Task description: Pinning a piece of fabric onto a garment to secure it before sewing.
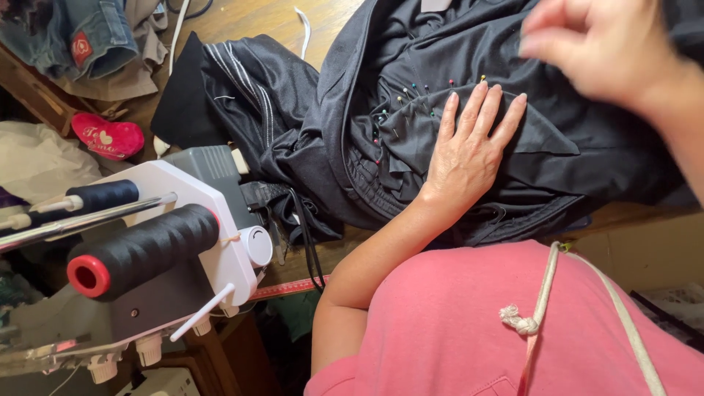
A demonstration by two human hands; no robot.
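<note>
black garment (469,66) is lying bunched across the wooden table (242,18), beside and beyond the white sewing machine (194,220). a row of coloured-head pins (411,92) is standing in a folded section of the cloth, just ahead of the fingertips. left hand (469,150) is lying flat on the garment, palm down, fingers extended and slightly spread, gripping nothing, pressing the fold against the table. right hand (605,48) is hovering above the garment at the upper right; it is blurred, the fingers are appearing loosely curled, and whether anything is sitting between them cannot be told. a large black thread spool (143,253) with a red end is sitting on the machine, a second dark spool (103,196) behind it. a red measuring tape (290,287) is running along the table edge. a pink heart-shaped cushion (106,137) and denim clothing (81,37) are lying at the upper left, well apart from both hands. the person is wearing a pink top (469,337) with a white cord (543,293) hanging over it.
</note>
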